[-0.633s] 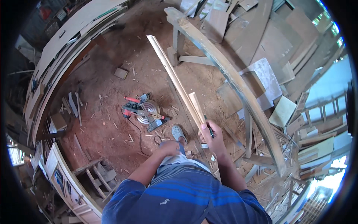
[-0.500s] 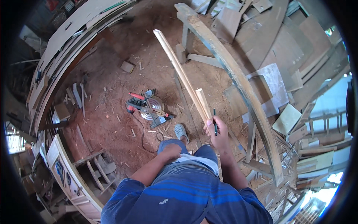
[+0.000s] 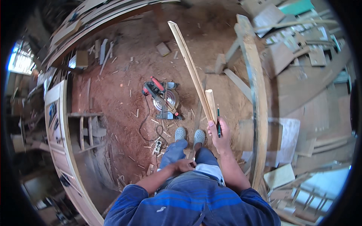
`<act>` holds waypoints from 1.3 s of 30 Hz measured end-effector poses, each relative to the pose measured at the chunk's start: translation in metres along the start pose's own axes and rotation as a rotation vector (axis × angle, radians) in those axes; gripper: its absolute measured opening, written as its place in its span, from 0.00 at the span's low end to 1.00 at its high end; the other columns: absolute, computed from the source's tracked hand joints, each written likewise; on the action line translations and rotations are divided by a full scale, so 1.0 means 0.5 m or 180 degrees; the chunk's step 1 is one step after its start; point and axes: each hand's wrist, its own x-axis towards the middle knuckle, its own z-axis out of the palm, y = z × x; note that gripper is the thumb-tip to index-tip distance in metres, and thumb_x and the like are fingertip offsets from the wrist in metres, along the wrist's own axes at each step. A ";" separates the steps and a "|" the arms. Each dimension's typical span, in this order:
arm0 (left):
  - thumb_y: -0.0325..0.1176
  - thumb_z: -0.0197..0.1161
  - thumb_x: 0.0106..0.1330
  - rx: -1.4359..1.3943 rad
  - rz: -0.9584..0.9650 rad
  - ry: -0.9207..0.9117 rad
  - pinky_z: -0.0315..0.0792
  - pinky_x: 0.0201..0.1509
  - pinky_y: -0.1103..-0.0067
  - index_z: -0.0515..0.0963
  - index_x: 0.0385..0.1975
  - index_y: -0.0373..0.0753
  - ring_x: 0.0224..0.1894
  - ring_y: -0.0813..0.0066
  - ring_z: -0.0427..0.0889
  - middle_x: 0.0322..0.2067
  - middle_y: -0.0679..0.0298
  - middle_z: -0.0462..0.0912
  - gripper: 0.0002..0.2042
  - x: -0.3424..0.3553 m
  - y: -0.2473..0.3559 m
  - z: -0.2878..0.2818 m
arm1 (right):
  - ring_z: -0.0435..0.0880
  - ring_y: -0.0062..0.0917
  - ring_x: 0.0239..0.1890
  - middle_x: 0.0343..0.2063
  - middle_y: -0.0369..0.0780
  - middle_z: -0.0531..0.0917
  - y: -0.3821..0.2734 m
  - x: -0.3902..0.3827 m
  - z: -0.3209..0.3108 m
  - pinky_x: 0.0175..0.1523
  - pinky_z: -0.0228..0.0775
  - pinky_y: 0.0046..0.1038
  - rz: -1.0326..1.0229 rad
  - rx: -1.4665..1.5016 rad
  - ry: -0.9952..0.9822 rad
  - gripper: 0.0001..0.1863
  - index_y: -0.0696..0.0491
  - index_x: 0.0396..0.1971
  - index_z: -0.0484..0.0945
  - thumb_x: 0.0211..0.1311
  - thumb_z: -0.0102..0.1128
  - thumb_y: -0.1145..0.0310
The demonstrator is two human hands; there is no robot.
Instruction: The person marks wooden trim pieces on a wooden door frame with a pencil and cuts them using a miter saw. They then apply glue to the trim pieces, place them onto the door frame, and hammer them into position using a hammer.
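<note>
The right hand's grip (image 3: 221, 135) is closed, thumb laid over the lower end of a long wooden strip (image 3: 192, 69) and fingers curled behind it. That strip slants up and away to the left, its far end in the air above the floor (image 3: 124, 98). A shorter wooden piece (image 3: 211, 103) sits in the same grasp, its lower end meeting the strip and its top just apart from it on the right. A slim dark-green pencil (image 3: 218, 115) stands nearly upright beside them, also in that hand.

The left hand (image 3: 185, 165) lies at the waist, beside the white cloth (image 3: 208, 170), fingers bent; from this angle I can't say whether it pinches any fabric.

Just ahead are two grey clogs (image 3: 199, 136) on the floor. Beyond them, left of the strip, rests a red-and-black saw (image 3: 162, 96), its cord (image 3: 141, 128) curling toward a white socket block (image 3: 158, 146). Wood scraps lie scattered around it. A thick wooden beam (image 3: 259, 113) runs along the floor's right side, and a framed wooden panel (image 3: 56, 124) borders its left.
</note>
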 end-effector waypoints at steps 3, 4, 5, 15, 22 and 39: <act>0.48 0.73 0.71 -0.0723 0.0104 0.0833 0.77 0.57 0.70 0.79 0.61 0.33 0.52 0.65 0.85 0.53 0.53 0.88 0.28 0.061 0.002 0.114 | 0.78 0.12 0.26 0.28 0.33 0.81 0.040 0.024 -0.005 0.32 0.73 0.18 0.0278 0.0175 -0.0420 0.20 0.57 0.48 0.80 0.80 0.64 0.52; 0.47 0.73 0.71 -0.0694 0.0089 0.0510 0.77 0.59 0.70 0.80 0.62 0.34 0.53 0.66 0.85 0.53 0.53 0.88 0.27 0.074 -0.010 0.130 | 0.78 0.12 0.26 0.27 0.33 0.81 0.048 0.033 -0.002 0.32 0.73 0.18 0.0505 0.0371 -0.0652 0.22 0.58 0.50 0.81 0.79 0.64 0.51; 0.47 0.73 0.71 -0.0659 0.0082 0.0173 0.77 0.62 0.70 0.80 0.63 0.34 0.55 0.67 0.86 0.53 0.53 0.88 0.27 0.087 -0.024 0.142 | 0.78 0.12 0.26 0.27 0.33 0.81 0.055 0.038 0.000 0.32 0.73 0.18 0.0518 0.0362 -0.0750 0.22 0.58 0.50 0.81 0.79 0.64 0.51; 0.33 0.68 0.70 -0.1151 -0.0263 -0.0864 0.75 0.45 0.78 0.87 0.44 0.39 0.38 0.81 0.82 0.36 0.73 0.87 0.08 0.087 0.007 0.093 | 0.75 0.10 0.26 0.28 0.30 0.80 0.177 0.065 0.018 0.31 0.69 0.16 0.1365 0.0646 -0.1506 0.20 0.58 0.49 0.81 0.80 0.64 0.54; 0.35 0.71 0.75 -0.1762 0.1145 0.3095 0.77 0.63 0.73 0.70 0.69 0.37 0.56 0.74 0.82 0.56 0.63 0.82 0.26 0.062 -0.046 -0.202 | 0.77 0.12 0.28 0.27 0.32 0.80 0.435 0.104 0.090 0.32 0.72 0.19 0.1594 0.0075 -0.2135 0.20 0.57 0.47 0.83 0.81 0.61 0.52; 0.31 0.63 0.81 -0.3780 0.2086 0.4211 0.87 0.60 0.67 0.77 0.55 0.32 0.49 0.68 0.90 0.48 0.58 0.86 0.11 0.332 -0.635 -0.433 | 0.87 0.26 0.33 0.32 0.43 0.89 1.010 0.357 0.386 0.41 0.78 0.32 -0.0717 -0.2493 -0.3333 0.19 0.55 0.48 0.87 0.78 0.65 0.53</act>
